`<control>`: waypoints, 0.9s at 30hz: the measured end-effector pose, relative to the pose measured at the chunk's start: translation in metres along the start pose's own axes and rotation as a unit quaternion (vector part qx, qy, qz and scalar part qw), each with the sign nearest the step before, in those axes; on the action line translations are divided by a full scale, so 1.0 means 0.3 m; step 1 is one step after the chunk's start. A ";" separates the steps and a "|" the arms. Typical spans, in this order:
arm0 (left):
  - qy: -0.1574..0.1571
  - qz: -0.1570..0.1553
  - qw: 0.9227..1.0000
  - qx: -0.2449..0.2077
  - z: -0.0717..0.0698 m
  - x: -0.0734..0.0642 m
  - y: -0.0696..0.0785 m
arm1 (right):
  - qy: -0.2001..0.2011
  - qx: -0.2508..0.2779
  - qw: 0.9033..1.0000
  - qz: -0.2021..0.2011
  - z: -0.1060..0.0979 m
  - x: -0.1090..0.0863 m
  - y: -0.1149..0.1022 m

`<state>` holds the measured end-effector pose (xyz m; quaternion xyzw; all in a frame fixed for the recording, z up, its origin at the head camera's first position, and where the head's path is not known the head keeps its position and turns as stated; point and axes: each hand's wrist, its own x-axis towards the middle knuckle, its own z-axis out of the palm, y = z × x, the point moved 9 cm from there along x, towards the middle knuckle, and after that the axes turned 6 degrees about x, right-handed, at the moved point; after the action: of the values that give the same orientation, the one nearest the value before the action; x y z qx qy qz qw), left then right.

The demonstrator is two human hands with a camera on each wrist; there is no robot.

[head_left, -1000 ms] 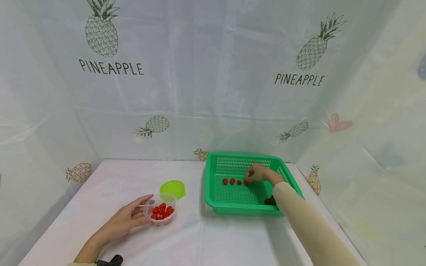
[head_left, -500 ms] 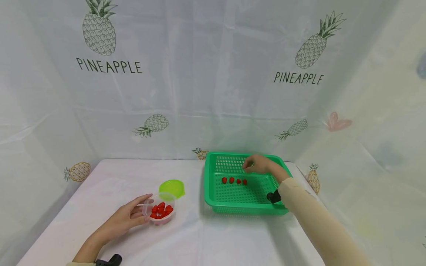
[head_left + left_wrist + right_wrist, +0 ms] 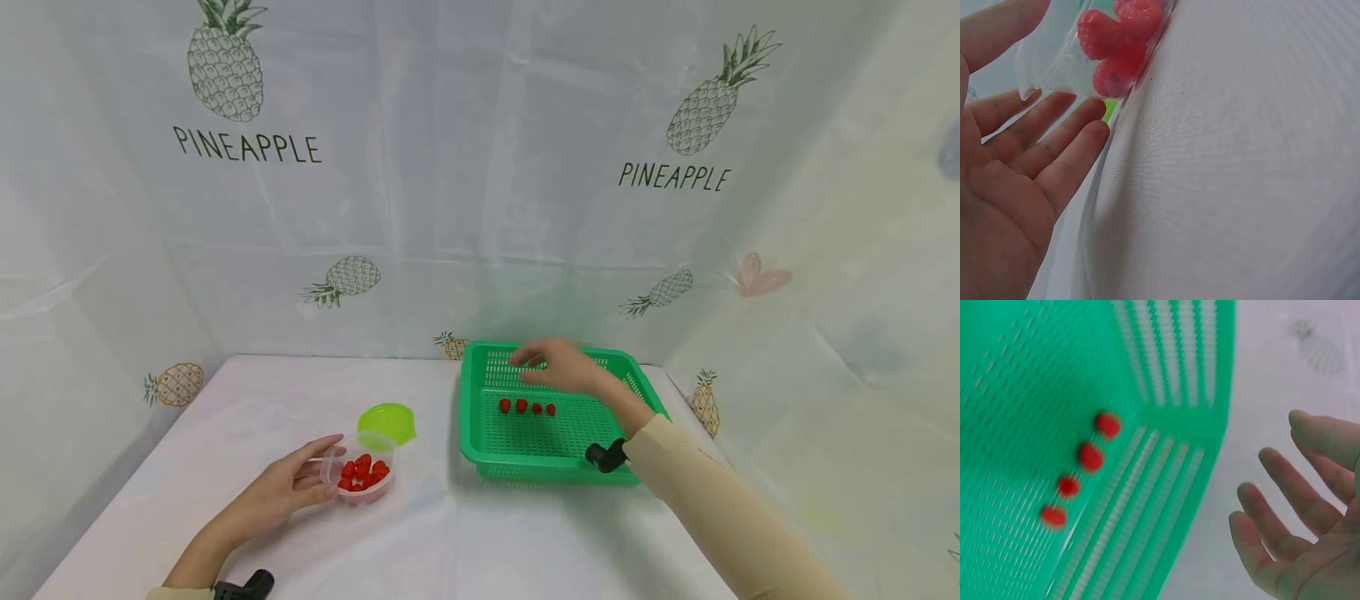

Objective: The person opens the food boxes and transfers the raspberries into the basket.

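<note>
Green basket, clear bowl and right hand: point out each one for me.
Green basket (image 3: 525, 463), head view, on its front rim.
Clear bowl (image 3: 366, 497), head view, on its front wall.
Right hand (image 3: 561, 367), head view, on the back of the hand.

bowl: clear plastic, smooth, shiny | berries: bumpy, glossy, plastic-looking | basket: perforated plastic, smooth, soft sheen | lid: translucent plastic, smooth | surface: cloth-like covering, fine woven look, matt | backdrop: thin creased sheeting, smooth, faintly glossy | sleeve: matt cloth | wrist device: dark, plastic-looking, smooth
</note>
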<state>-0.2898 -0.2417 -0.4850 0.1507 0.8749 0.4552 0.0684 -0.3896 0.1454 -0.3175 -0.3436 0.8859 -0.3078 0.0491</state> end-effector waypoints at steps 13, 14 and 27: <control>0.002 0.010 1.000 -0.009 -0.001 -0.001 0.001 | 0.013 0.064 0.998 -0.010 0.171 0.053 -0.191; 0.002 0.010 1.000 -0.007 -0.002 -0.001 0.001 | 0.016 0.067 0.998 -0.014 0.182 0.058 -0.205; 0.003 0.006 1.000 0.001 -0.003 -0.002 0.003 | -0.007 0.094 0.995 -0.041 0.358 0.126 -0.329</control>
<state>-0.2894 -0.2421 -0.4838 0.1548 0.8746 0.4550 0.0633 -0.3291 0.0096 -0.3422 -0.3753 0.8379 -0.3893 0.0747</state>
